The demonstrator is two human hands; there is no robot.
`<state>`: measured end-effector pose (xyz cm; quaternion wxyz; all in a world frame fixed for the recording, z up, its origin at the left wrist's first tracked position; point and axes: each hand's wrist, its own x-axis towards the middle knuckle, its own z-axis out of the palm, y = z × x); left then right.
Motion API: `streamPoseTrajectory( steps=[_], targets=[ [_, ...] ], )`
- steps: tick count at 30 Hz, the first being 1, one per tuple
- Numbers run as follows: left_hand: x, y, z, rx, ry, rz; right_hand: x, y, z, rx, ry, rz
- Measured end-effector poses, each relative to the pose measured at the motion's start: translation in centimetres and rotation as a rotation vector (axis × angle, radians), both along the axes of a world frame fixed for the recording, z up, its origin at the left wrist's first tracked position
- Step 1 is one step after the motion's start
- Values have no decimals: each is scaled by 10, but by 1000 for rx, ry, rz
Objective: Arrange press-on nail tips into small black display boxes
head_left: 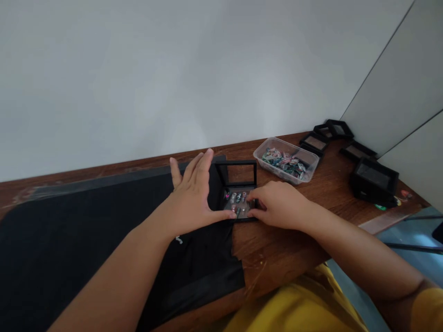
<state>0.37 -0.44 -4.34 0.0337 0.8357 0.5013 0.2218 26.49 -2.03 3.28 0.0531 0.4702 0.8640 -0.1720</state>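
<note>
A small black case [256,173] stands with its windowed lid raised on the tabletop, at the edge of a black mat. Several small shiny decorated pieces [238,198], which look like press-on nails, lie inside its clear-looking tray. My left hand [190,198] is open at the case's left side, fingers spread upward, its thumb reaching onto the tray's lower left. At the right side my right hand [277,203] curves over the case's edge. Its index finger and thumb tips rest at the tray's right part, apart from each other, and I see nothing between them.
Behind the case to the right is a clear plastic tub [313,173] of colourful small pieces. More black cases [375,177] lie at the far right, some stacked. The black mat [86,230] covers the table's left side. A white wall [173,78] rises behind.
</note>
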Motion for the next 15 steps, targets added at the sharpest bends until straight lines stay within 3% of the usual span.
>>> streamPoseTrajectory(
  steps=[15],
  targets=[
    [3,-2,7,51,-97,-13,4,1,0,-26,62,1]
  ],
)
